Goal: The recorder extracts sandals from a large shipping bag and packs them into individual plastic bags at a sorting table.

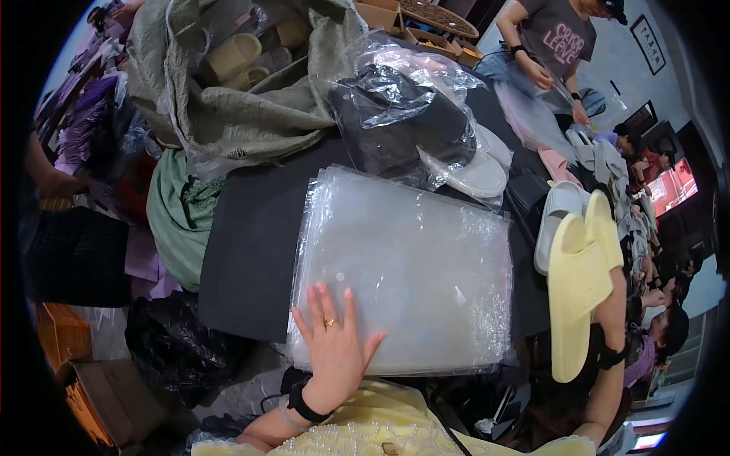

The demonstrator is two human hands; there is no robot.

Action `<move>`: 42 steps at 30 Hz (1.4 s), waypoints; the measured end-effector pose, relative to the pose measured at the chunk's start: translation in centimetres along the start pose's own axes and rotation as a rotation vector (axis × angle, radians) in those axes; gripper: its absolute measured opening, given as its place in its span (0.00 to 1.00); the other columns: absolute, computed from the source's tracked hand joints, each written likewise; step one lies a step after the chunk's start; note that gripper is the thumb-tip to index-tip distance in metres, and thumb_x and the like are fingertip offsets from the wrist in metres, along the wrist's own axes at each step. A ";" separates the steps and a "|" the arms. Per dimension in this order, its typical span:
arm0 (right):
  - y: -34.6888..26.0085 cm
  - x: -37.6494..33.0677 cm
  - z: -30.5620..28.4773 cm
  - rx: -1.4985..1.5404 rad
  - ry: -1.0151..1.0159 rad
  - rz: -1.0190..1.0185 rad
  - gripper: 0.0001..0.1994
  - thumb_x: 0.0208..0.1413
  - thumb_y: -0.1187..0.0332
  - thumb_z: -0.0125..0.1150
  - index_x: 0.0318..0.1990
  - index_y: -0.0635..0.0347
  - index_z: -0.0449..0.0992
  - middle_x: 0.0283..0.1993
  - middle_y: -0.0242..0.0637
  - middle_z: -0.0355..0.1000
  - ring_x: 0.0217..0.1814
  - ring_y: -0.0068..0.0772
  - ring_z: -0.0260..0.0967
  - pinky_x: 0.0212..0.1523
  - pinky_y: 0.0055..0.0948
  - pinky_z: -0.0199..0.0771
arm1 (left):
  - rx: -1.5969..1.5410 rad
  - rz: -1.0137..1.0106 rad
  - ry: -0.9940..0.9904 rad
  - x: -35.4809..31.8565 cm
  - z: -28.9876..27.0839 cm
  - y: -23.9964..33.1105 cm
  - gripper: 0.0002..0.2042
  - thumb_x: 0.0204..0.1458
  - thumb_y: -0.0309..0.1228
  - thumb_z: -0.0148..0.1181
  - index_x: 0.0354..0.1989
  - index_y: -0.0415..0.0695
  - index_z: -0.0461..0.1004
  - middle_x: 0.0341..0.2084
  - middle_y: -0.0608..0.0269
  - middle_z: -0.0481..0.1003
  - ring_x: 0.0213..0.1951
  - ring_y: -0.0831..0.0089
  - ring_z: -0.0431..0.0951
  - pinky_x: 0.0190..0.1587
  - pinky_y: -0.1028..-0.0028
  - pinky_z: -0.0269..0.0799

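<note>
My left hand (334,338) lies flat on a thick stack of clear plastic bags (411,266), its fingers spread and nothing in them. Off to the right, my right hand (610,304) holds a pair of pale yellow slide slippers (572,304), one overlapping the other, with the soles upright. Most of the fingers of that hand are hidden behind the slippers. Just beyond them is a light grey slipper (559,216). Past the stack's far edge, white slippers (479,171) and a dark item sit in clear plastic bags (411,106).
The stack rests on a black table (247,243). At the far left, a large woven sack (251,125) holds beige slippers (232,59). A row of slippers runs along the right, where a person (559,45) handles plastic bags. A cardboard box (114,403) and black bag (179,349) sit lower left.
</note>
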State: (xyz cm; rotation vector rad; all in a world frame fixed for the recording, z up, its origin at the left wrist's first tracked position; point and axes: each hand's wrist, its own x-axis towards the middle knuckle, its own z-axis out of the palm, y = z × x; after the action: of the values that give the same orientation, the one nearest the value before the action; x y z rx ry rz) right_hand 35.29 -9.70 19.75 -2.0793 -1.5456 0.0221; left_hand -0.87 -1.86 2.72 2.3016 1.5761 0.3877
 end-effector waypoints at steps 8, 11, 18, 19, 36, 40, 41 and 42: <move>-11.8 4.3 10.3 0.172 -0.392 -0.684 0.17 0.46 0.68 0.60 0.43 0.64 0.71 0.44 0.48 0.70 0.46 0.50 0.67 0.47 0.39 0.67 | -0.071 0.017 0.101 -1.2 -1.0 -1.2 0.35 0.45 0.46 0.60 0.57 0.36 0.59 0.60 0.35 0.49 0.64 0.40 0.42 0.61 0.47 0.41; -14.9 3.3 17.0 0.271 -0.618 -0.678 0.13 0.44 0.72 0.56 0.40 0.65 0.72 0.41 0.48 0.70 0.43 0.52 0.67 0.45 0.41 0.67 | -0.994 -0.027 0.189 -0.7 2.6 -2.4 0.26 0.52 0.36 0.54 0.56 0.38 0.59 0.55 0.50 0.63 0.59 0.55 0.60 0.58 0.63 0.55; -9.7 2.8 22.9 0.148 -0.666 -0.343 0.10 0.43 0.74 0.53 0.35 0.69 0.71 0.38 0.54 0.69 0.42 0.55 0.67 0.44 0.42 0.67 | -0.022 0.037 0.120 -0.2 2.7 -2.2 0.36 0.46 0.50 0.54 0.59 0.36 0.58 0.62 0.41 0.50 0.64 0.42 0.44 0.61 0.44 0.38; -7.1 3.0 23.0 0.093 -0.613 -0.322 0.10 0.43 0.74 0.53 0.35 0.69 0.72 0.39 0.55 0.69 0.42 0.55 0.67 0.44 0.43 0.67 | -0.026 0.033 0.113 -0.1 2.7 -2.1 0.37 0.46 0.50 0.54 0.59 0.35 0.58 0.62 0.39 0.49 0.64 0.43 0.44 0.61 0.44 0.37; -2.9 -5.8 16.5 0.122 -0.685 -0.167 0.21 0.49 0.66 0.54 0.52 0.61 0.68 0.51 0.50 0.66 0.53 0.48 0.65 0.52 0.36 0.65 | 0.165 0.010 0.022 0.3 1.9 -1.3 0.39 0.48 0.53 0.50 0.62 0.36 0.52 0.61 0.38 0.50 0.64 0.43 0.45 0.61 0.42 0.36; 1.8 -4.1 16.8 0.029 -0.691 -0.048 0.18 0.49 0.62 0.54 0.45 0.63 0.70 0.45 0.50 0.69 0.46 0.49 0.67 0.45 0.39 0.67 | 0.172 0.046 0.039 -0.1 1.0 -0.7 0.38 0.48 0.53 0.51 0.62 0.36 0.53 0.61 0.36 0.51 0.64 0.43 0.45 0.60 0.41 0.37; 3.5 -2.9 16.8 0.007 -0.592 0.033 0.17 0.49 0.62 0.55 0.44 0.63 0.71 0.42 0.51 0.70 0.44 0.51 0.68 0.44 0.39 0.68 | 0.181 0.035 0.038 0.0 1.1 -0.7 0.39 0.48 0.53 0.51 0.62 0.35 0.53 0.61 0.36 0.51 0.64 0.43 0.45 0.60 0.41 0.37; 4.6 -1.3 15.8 -0.037 -0.558 0.106 0.17 0.48 0.62 0.55 0.45 0.62 0.72 0.43 0.50 0.70 0.46 0.50 0.68 0.45 0.38 0.68 | 0.190 0.043 0.052 0.0 1.1 -0.7 0.39 0.48 0.53 0.51 0.62 0.35 0.53 0.61 0.36 0.51 0.64 0.43 0.45 0.60 0.41 0.37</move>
State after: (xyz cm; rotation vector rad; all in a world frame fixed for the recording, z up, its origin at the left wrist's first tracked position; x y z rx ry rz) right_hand 33.75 -5.28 3.97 -2.3040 -1.7424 0.6678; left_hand -1.02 -1.71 1.41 2.4892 1.6554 0.3231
